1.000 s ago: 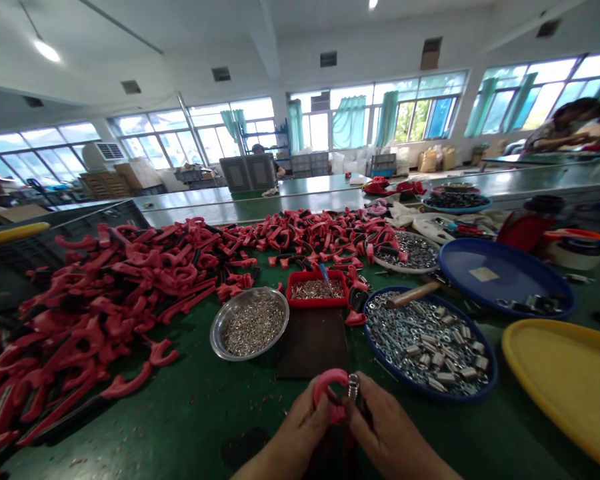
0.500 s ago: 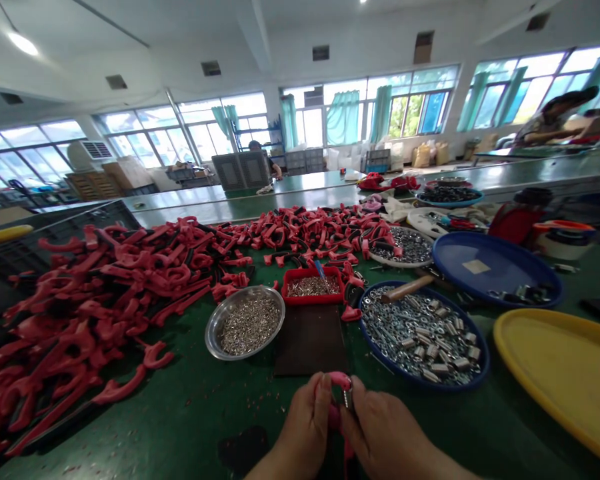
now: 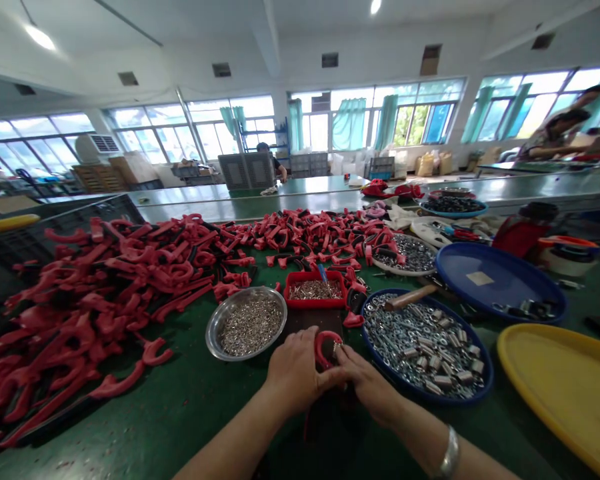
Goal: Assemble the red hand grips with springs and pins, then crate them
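Observation:
In the head view my left hand (image 3: pixel 295 367) is closed round a red plastic piece with a curved, hook-like end (image 3: pixel 322 345). Fingers of my right hand (image 3: pixel 367 383) press against the same piece from the right, by a small shiny metal part (image 3: pixel 337 347) that looks like a coil spring. My two hands meet over the dark flat plate (image 3: pixel 307 323), and the lower part of the held piece is hidden under them. Just beyond stands a red tray (image 3: pixel 286 293) of small metal pins. To the left is a steel bowl (image 3: pixel 213 340) full of small metal bits.
Red pieces with black grips lie in a large heap (image 3: pixel 130 267) at left and behind. On the right, a blue tray (image 3: pixel 487 383) holds springs, metal hardware and a wooden-handled tool (image 3: pixel 411 297). Another blue tray (image 3: pixel 460 267) and a yellow tray (image 3: pixel 555 373) stand farther right. Co-workers sit beyond.
Both hands have moved forward, away from me, carrying the red piece from the near table edge onto the dark plate. The camera view has tilted slightly upward.

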The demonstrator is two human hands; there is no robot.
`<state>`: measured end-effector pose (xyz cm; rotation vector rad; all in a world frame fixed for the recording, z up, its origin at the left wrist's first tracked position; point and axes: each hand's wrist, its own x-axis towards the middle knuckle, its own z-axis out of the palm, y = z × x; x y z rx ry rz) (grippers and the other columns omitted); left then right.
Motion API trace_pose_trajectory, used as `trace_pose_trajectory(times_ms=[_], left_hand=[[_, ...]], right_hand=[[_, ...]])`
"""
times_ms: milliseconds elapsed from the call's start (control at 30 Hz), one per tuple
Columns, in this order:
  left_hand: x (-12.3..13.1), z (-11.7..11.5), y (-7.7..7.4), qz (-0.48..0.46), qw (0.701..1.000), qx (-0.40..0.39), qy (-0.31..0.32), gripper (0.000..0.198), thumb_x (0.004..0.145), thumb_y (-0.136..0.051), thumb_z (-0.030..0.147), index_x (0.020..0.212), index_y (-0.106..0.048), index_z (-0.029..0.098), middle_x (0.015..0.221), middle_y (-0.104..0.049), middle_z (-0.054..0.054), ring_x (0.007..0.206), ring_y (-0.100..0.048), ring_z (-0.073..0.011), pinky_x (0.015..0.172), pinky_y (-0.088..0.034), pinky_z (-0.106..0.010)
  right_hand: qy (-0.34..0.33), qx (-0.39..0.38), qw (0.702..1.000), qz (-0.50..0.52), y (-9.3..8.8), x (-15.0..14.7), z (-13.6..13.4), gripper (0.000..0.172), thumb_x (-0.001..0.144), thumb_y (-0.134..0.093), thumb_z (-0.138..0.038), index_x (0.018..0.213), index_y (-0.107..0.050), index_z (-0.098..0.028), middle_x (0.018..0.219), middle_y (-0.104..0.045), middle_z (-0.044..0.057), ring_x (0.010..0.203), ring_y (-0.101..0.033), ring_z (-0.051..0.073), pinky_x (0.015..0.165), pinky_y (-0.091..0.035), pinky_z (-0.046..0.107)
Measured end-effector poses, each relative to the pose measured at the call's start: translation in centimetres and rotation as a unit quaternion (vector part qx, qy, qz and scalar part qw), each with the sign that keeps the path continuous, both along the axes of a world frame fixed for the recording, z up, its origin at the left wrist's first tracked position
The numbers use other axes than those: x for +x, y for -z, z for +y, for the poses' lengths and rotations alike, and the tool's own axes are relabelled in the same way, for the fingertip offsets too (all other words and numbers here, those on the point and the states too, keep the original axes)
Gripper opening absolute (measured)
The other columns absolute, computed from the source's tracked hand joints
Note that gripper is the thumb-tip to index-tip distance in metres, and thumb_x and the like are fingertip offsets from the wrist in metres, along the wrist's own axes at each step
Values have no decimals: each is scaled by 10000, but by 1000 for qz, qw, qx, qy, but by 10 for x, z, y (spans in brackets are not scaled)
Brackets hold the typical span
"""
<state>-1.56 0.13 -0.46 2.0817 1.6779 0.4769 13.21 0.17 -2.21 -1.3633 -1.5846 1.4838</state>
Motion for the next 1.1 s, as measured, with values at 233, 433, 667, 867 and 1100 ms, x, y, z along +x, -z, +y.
trace_pose_trajectory(times_ms=[233,433,667,867,1100], left_hand=[[-3,3,15,2,999,34,-16,1104,420,-609,718,1296,-374,87,1285,-432,-171,1175,-360,-352,991,-279,-445],[-2,35,13,31,998,50,28,1062,354,-690,624,1249,-425,118,1214,-468,-164,1100,-408,-359,953,-310,-458],[-5,44,15,76,990,-16,114,1117,377,-696,620,1321,-348,136,1292,-418,-170,1154,-359,-387,970,-285,-491],[-32,84,-8,120,991,35,40,608,769,-441,554,1256,-446,190,1238,-516,-89,1107,-472,-246,936,-358,-343],[-30,181,-13,218,976,-27,-10,192,681,-637,284,865,-687,263,975,-671,-52,951,-587,-241,797,-439,-312]], right_hand=[[-44,96,993,-47,5,5,15,418,893,-312,-422,1067,-563,-136,1063,-614,70,1003,-549,174,838,-431,283],[-70,292,854,-425,-37,4,91,302,914,-316,-210,960,-605,-136,960,-628,115,923,-568,199,799,-406,310],[-159,267,802,-510,-35,-51,177,290,861,-517,-321,1100,-521,-156,1101,-540,69,919,-555,183,777,-475,388],[-174,263,789,-528,-27,-49,197,299,857,-524,-311,1105,-519,-144,1105,-537,79,932,-551,192,782,-472,390],[-141,289,797,-511,-22,-28,193,248,868,-505,-315,1060,-545,-163,1084,-553,64,927,-552,181,793,-465,385]])
